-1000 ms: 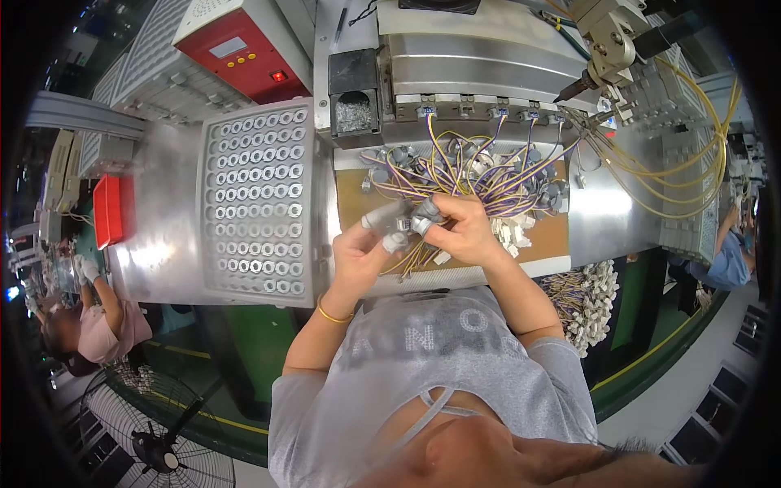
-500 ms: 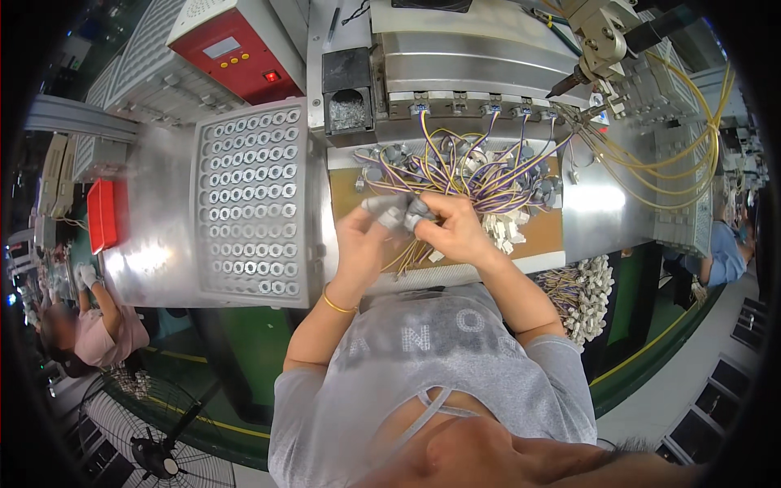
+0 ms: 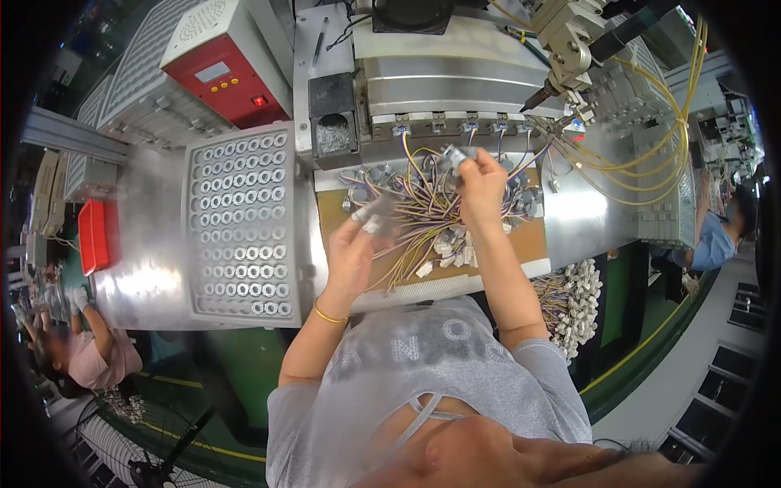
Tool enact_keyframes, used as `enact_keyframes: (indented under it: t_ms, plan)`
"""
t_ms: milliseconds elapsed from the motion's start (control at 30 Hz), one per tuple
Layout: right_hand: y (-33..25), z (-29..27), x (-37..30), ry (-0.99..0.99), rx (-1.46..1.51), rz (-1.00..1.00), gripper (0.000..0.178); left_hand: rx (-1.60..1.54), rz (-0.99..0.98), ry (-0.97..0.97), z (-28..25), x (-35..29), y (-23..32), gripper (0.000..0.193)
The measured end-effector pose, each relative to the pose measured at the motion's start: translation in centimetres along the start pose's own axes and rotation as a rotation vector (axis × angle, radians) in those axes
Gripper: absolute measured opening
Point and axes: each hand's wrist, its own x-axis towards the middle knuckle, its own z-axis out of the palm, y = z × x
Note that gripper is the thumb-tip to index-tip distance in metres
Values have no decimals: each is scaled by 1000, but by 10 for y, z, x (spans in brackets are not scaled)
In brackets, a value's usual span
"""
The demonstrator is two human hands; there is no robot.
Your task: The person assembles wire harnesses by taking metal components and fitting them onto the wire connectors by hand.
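My right hand (image 3: 482,183) is raised over the far part of the wire heap, its fingers closed on a small grey metal part (image 3: 454,156). Nearer to me and further left, my left hand (image 3: 351,256) is bent at the heap's left side. Pale covers sit on its fingertips, which are smeared by motion, so I cannot make out whether they hold anything. Beneath both hands spreads a heap of purple, yellow and white wires (image 3: 431,207) with round grey parts and white connectors (image 3: 455,246). Behind stands a metal fixture (image 3: 455,81) with several small wired connectors along its front edge.
Left of the brown board (image 3: 329,207) lies a grey tray (image 3: 191,244) with rows of metal rings. A black bin (image 3: 333,134), a red-fronted box (image 3: 236,85) and a red bin (image 3: 93,236) stand beyond. A soldering-iron-like tool (image 3: 541,96) overhangs the right. Co-workers sit at both sides.
My hands were together over the board's front. They have parted: the right moved up and away toward the fixture with the grey part, the left moved slightly down and left.
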Motion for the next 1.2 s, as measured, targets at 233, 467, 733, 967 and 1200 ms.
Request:
enact_keyframes:
  t_ms: [233,467,733,967,1200]
  plan:
    - [12,5,18,212,-102,-11,7,529,-88,122,-9,-6,-5,28]
    - [26,32,15,309,153,-63,14,478,151,46,-34,-12,-37,27]
    - [4,-31,17,27,-844,-298,21,595,296,3,-32,-11,-24,24]
    - [-23,-155,38,554,-583,-654,13,890,57,279,-40,-29,-3,33]
    - [-17,-249,118,391,-1120,-622,25,673,60,267,-44,-26,-23,26]
